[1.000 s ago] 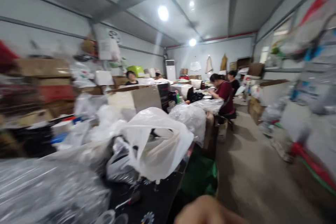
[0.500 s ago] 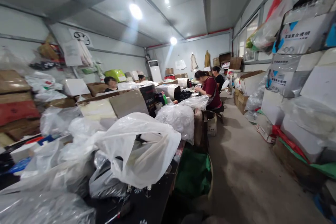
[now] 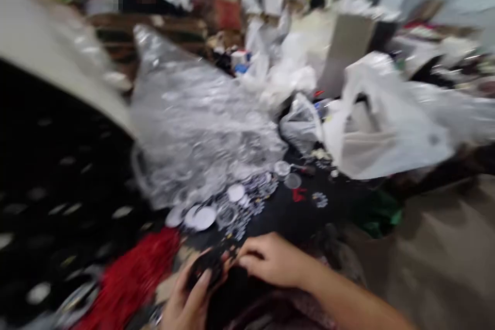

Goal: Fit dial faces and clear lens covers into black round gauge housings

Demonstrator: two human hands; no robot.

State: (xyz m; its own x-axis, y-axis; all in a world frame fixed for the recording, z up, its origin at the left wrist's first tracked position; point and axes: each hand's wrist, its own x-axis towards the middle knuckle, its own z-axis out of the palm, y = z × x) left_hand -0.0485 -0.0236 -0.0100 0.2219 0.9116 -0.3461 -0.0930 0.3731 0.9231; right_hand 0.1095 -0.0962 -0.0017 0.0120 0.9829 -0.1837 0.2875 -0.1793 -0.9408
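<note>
My left hand (image 3: pixel 187 296), low in the view, is closed round a small round black part (image 3: pixel 205 268); blur hides its details. Just to its right, my right hand (image 3: pixel 266 258) has its thumb and forefinger brought together in a pinch near small tan bits at the table edge. Whatever is in that pinch cannot be made out. Beyond both hands lies a pile of small clear toothed pieces (image 3: pixel 240 224) mixed with white discs (image 3: pixel 204 218). A bundle of red strands (image 3: pixel 133 276) lies left of my left hand.
A large clear plastic bag (image 3: pixel 209 124) of pieces spreads over the black table (image 3: pixel 286 216). White plastic bags (image 3: pixel 390 139) stand at the right. A person sits across at the upper left. At the far left is a dark surface with pale spots (image 3: pixel 58 191).
My view has swung down and left from the room to the table. Both my hands, out of view earlier, now show at the bottom, the left with the black part.
</note>
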